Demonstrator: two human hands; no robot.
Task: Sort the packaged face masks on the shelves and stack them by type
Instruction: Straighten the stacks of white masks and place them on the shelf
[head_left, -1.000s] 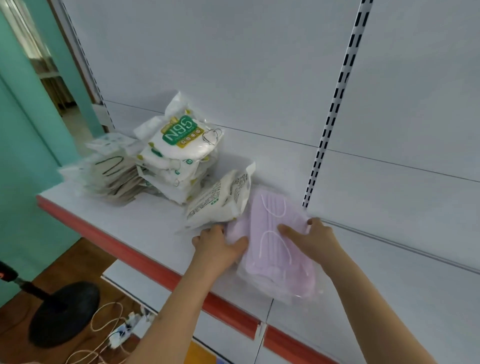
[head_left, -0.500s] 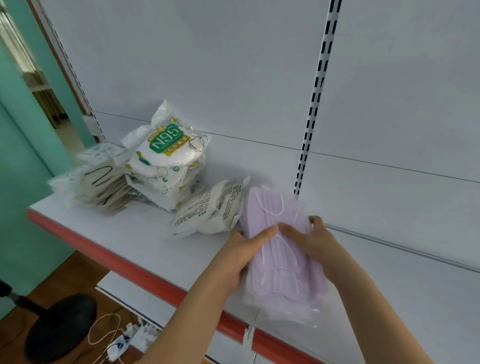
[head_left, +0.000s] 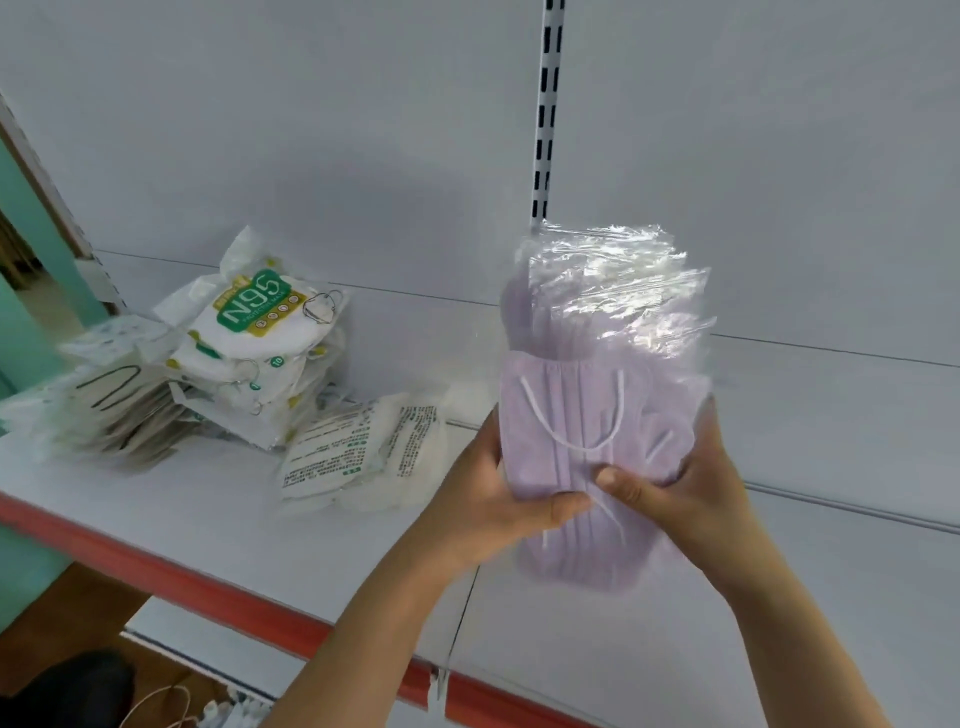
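A clear plastic pack of purple face masks (head_left: 597, 395) stands upright in the air above the white shelf (head_left: 208, 514). My left hand (head_left: 493, 499) grips its lower left side, thumb across the front. My right hand (head_left: 685, 483) grips the lower right side, thumb on the front too. A white pack with printed text (head_left: 358, 457) lies flat on the shelf to the left of my hands. Farther left, a stack of white N95 packs (head_left: 254, 343) leans by the back wall. Beside it sits a flatter stack of clear packs with dark ear loops (head_left: 104, 405).
The shelf has a red front edge (head_left: 156, 571) and a slotted upright rail (head_left: 545, 104) in the back panel. A lower shelf (head_left: 171, 634) shows below. On the floor at bottom left are a black round base (head_left: 67, 691) and white cables (head_left: 166, 706).
Both hands lifted the purple pack off the shelf and turned it upright. The other packs have not moved.
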